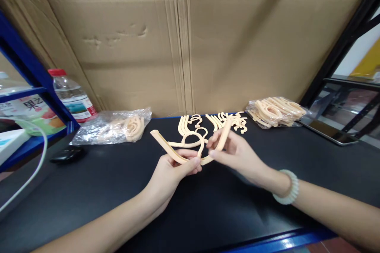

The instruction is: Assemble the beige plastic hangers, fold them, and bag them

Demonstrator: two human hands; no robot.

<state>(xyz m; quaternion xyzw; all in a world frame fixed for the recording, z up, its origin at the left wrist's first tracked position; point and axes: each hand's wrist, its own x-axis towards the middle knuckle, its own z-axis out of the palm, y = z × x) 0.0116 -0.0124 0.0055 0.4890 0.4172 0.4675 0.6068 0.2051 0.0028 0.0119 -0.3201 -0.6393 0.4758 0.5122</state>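
Note:
My left hand (179, 168) pinches a beige plastic hanger piece near its lower bend; one long grooved arm (166, 146) of it slants up to the left. A curved loop (203, 146) rises from beside my left thumb. My right hand (237, 152) grips another beige hanger arm (225, 132), which tilts up to the right. The lower ends of the pieces meet at my left fingertips; whether they are joined I cannot tell. Just behind them, partly covered, lies a beige hanger (176, 144) on the black tabletop (124, 189).
Loose hanger arms (184, 125) and small hooks (241, 122) lie at the back. Plastic bags of beige parts sit left (111, 127) and right (274, 111). A black mouse (67, 154), a bottle (73, 97), a white cable (44, 154) and a tablet-like device (329, 131) flank them. Cardboard (133, 47) stands behind.

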